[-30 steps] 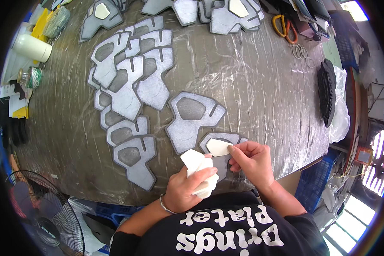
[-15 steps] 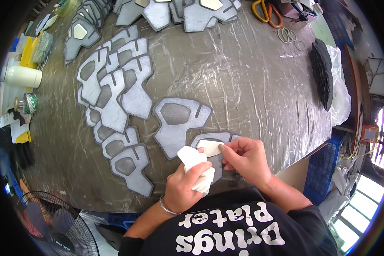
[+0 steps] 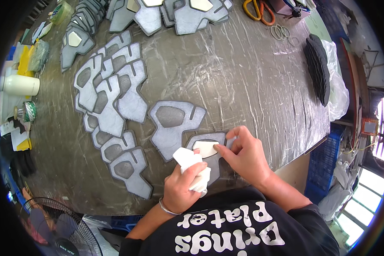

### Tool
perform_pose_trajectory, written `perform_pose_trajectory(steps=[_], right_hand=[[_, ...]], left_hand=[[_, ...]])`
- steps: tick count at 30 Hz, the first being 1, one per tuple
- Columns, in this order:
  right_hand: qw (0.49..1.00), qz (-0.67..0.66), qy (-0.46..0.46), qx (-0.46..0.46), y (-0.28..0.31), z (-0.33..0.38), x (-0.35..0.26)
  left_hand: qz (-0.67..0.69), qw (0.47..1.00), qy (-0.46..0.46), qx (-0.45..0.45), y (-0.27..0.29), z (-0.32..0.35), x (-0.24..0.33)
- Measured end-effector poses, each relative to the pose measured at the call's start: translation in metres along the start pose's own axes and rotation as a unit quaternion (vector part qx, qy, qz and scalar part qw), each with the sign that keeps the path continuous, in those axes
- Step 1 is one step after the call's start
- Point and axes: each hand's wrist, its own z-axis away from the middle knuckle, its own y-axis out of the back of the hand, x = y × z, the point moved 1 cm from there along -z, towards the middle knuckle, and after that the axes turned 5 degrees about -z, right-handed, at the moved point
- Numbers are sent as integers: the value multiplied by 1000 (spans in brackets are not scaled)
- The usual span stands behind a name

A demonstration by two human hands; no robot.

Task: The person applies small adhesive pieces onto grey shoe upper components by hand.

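Observation:
My left hand (image 3: pixel 181 187) is closed around a stack of off-white, angular patches (image 3: pixel 187 158). Its fingertip also reaches the edge of a single cream patch (image 3: pixel 205 149), which lies on the dark recessed area of a grey, dark-edged cut piece (image 3: pixel 215 168) close to my body. The thumb of my right hand (image 3: pixel 245 155) rests on that patch's right end, while the index finger is raised apart from it by the grey piece's notched side. Another grey cut piece (image 3: pixel 170 132) lies just to the left, its dark recess uncovered. My hands hide part of the near piece.
Overlapping grey pieces (image 3: pixel 132 94) spread across the table's left; more stand stacked at the far edge, some bearing cream patches (image 3: pixel 74 39). Orange-handled scissors (image 3: pixel 260 13), rings (image 3: pixel 280 32) and a black ruffled item (image 3: pixel 317 70) lie right. A fan (image 3: pixel 59 230) stands lower left.
My right thumb has moved slightly left and down with the cream patch, and the index finger has lifted away from the thumb. The whole view has shifted a little.

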Motion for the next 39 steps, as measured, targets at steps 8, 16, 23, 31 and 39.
perform_pose_trajectory(steps=[8,16,23,31,39], right_hand=[[956,124,265,27,9,-11,0],[971,-131,198,-12,73,-80,-29],[870,30,438,225,102,-194,-78],[918,138,367,-61,-2,-80,-50],[950,-56,218,-216,24,-90,-14]], left_hand=[[3,1000,-10,22,-5,0,-1],[34,993,-72,82,-5,13,-6],[31,992,-76,90,-9,12,-7],[39,990,-88,103,-7,13,-9],[95,986,-100,91,-3,24,-3]])
